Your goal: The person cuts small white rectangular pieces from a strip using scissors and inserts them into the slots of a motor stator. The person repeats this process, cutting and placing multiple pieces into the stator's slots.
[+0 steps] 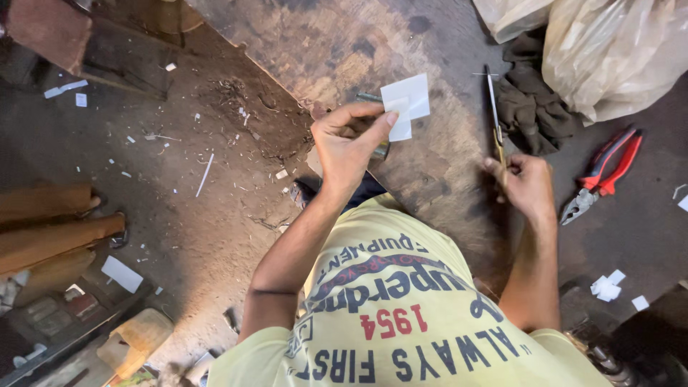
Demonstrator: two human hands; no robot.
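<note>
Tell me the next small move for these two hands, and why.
Probably bring the scissors across to the white paper piece. The left hand pinches the paper up over the dark work surface, while the right hand holds the scissors apart from it, blades pointing away.

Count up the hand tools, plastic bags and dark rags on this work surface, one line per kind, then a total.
Hand tools: 2, the scissors gripped by the right hand and the red-handled pliers.
Plastic bags: 2, the big bag and the smaller bag.
Dark rags: 1, the rag.
Total: 5
</note>
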